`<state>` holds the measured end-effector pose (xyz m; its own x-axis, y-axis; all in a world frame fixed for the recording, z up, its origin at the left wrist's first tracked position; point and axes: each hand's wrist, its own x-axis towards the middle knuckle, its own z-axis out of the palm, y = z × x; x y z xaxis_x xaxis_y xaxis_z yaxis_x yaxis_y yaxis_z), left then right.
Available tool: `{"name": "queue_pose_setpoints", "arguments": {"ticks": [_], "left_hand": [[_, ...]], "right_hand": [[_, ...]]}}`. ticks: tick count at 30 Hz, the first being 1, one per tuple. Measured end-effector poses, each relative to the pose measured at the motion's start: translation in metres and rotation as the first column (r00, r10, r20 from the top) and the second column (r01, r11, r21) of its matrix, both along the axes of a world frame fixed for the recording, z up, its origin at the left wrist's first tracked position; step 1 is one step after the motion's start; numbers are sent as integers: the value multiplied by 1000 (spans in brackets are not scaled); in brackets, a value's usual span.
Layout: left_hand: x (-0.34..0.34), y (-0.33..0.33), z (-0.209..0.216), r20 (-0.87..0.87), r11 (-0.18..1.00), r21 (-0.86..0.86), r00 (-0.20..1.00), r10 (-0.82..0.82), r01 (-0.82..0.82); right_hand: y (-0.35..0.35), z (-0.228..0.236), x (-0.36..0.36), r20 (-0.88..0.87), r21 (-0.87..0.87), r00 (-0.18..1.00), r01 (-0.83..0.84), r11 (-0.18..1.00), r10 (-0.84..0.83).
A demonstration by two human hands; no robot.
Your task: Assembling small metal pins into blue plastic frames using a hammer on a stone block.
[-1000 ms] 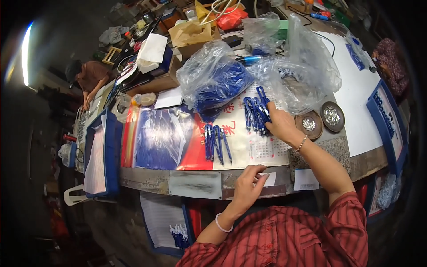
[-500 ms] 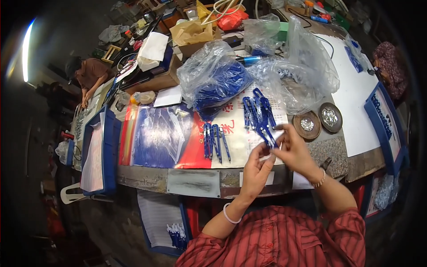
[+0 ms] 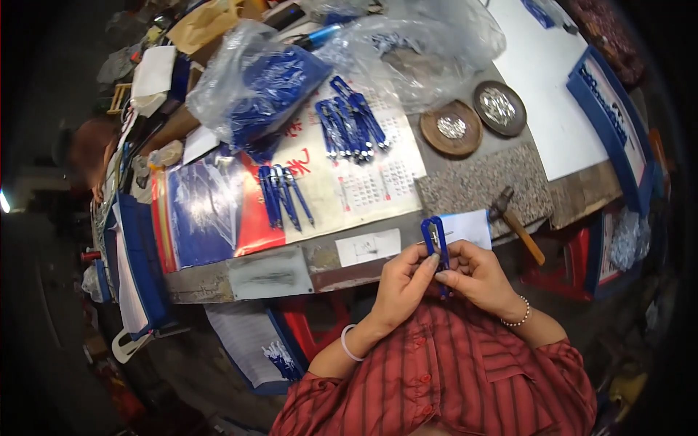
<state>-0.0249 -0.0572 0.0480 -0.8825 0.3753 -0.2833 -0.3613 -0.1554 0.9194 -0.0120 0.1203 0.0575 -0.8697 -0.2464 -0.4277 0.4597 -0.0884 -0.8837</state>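
Observation:
Close to my chest, a blue drawing compass (image 3: 434,231), with two legs and a small metal piece between them, is pinched in both hands. My left hand (image 3: 402,285) grips it from one side, fingers closed. My right hand (image 3: 480,278) closes on its other side, thumb against a leg; the fingers hide its lower part. Beyond my hands, a bunch of blue compasses (image 3: 349,123) with silver tips lies on a printed calendar sheet (image 3: 378,196). A smaller group of compasses (image 3: 282,196) lies to its left.
A hammer (image 3: 525,236) lies over the edge of a stone slab (image 3: 472,182). Two round dishes, a brown dish (image 3: 435,144) and a dark dish (image 3: 518,122), hold small metal parts. A plastic bag (image 3: 225,80) holds blue pieces. Blue trays (image 3: 134,269) flank the table.
Both hands have drawn back from the compasses on the sheet toward my chest, bringing one compass along. The view has tilted down, and the hammer now shows fully.

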Motion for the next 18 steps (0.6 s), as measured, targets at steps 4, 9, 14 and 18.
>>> {"name": "queue_pose_setpoints", "arguments": {"ticks": [4, 9, 14, 18], "left_hand": [[7, 8, 1, 78, 1000, -18, 997, 15, -14], [13, 19, -2, 85, 996, -85, 996, -18, 25], [15, 28, -6, 83, 983, -146, 992, -98, 109], [16, 35, -9, 49, 966, -191, 984, -169, 175]], "right_hand": [[15, -1, 8, 99, -36, 992, -76, 997, 79], [24, -5, 20, 38, -11, 998, -59, 998, 59], [36, -13, 33, 34, 50, 999, -28, 998, 26], [43, -17, 43, 24, 87, 1000, -10, 996, 8]]}}
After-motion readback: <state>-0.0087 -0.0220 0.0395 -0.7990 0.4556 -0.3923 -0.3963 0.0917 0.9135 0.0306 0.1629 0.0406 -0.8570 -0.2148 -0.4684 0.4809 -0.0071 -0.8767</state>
